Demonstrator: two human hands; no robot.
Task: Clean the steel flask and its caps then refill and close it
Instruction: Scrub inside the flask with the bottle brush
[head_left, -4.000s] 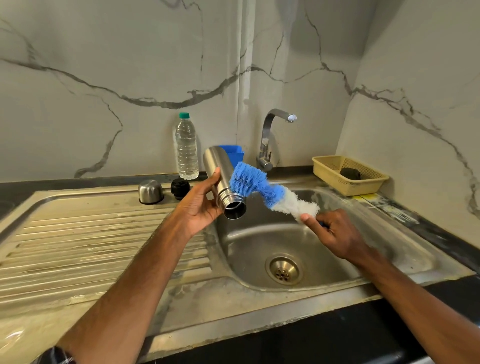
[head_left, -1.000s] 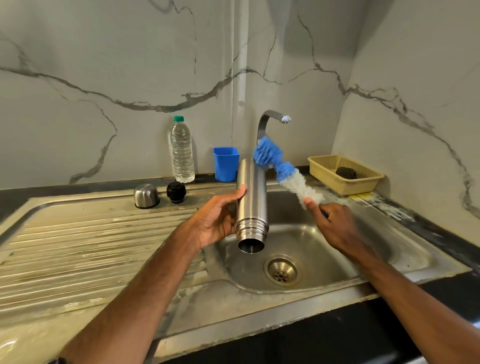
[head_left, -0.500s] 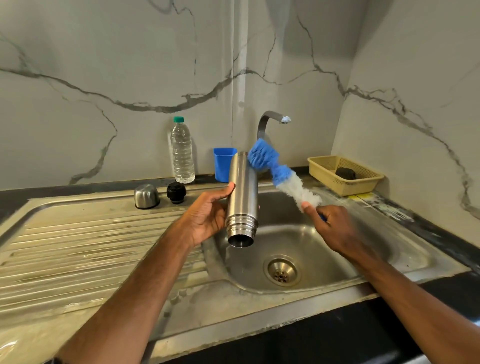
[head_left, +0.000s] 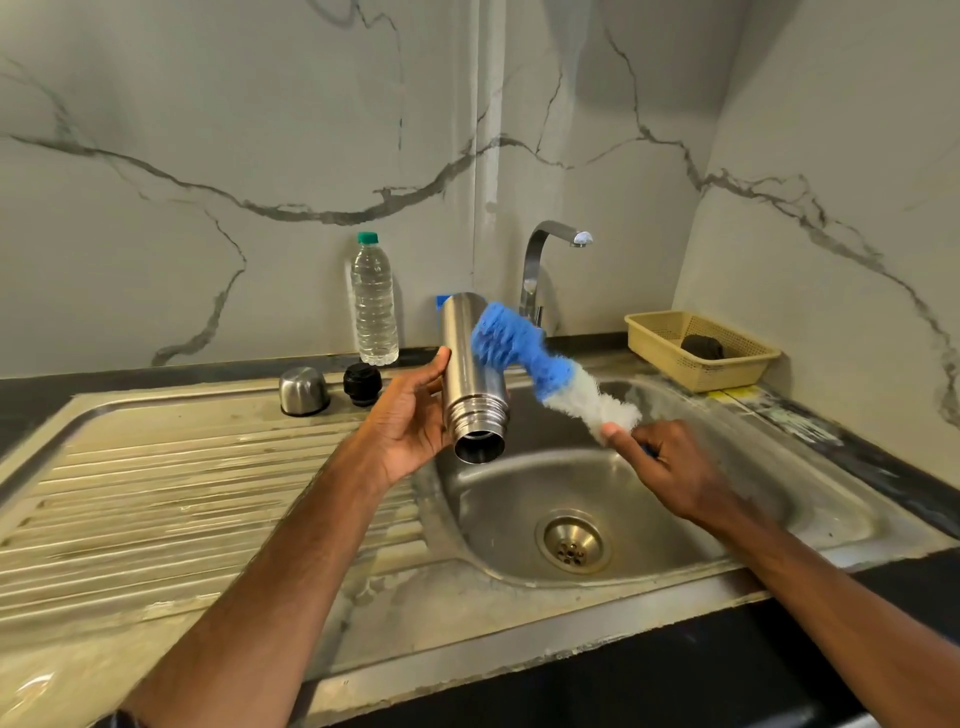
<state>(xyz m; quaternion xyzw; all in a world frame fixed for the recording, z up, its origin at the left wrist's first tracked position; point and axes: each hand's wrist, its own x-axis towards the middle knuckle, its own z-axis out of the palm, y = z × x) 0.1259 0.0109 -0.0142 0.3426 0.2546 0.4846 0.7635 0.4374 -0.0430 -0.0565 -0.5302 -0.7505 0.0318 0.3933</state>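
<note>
Flask: the steel flask (head_left: 470, 364) hung over the left edge of the sink basin (head_left: 675, 530), open mouth tilted down, base up.
Left hand: the left hand (head_left: 410, 421) was wrapped round the flask's lower body, just above the threaded neck.
Right hand: the right hand (head_left: 670, 467) gripped the brush (head_left: 556, 374) at its handle, with the blue head against the flask's upper side.
Handling: stiff and probably light when empty. I judged the smooth wall slippery once wet, so mid-body looked the safest hold.
Caps: a steel cap (head_left: 303, 391) and a black cap (head_left: 362, 383) sat side by side on the surface, well apart from both hands.
Around: a water bottle (head_left: 373, 306) stood behind the caps and a yellow basket (head_left: 654, 343) to the right.
In the way: the tap (head_left: 540, 270) stood close behind the brush head.
</note>
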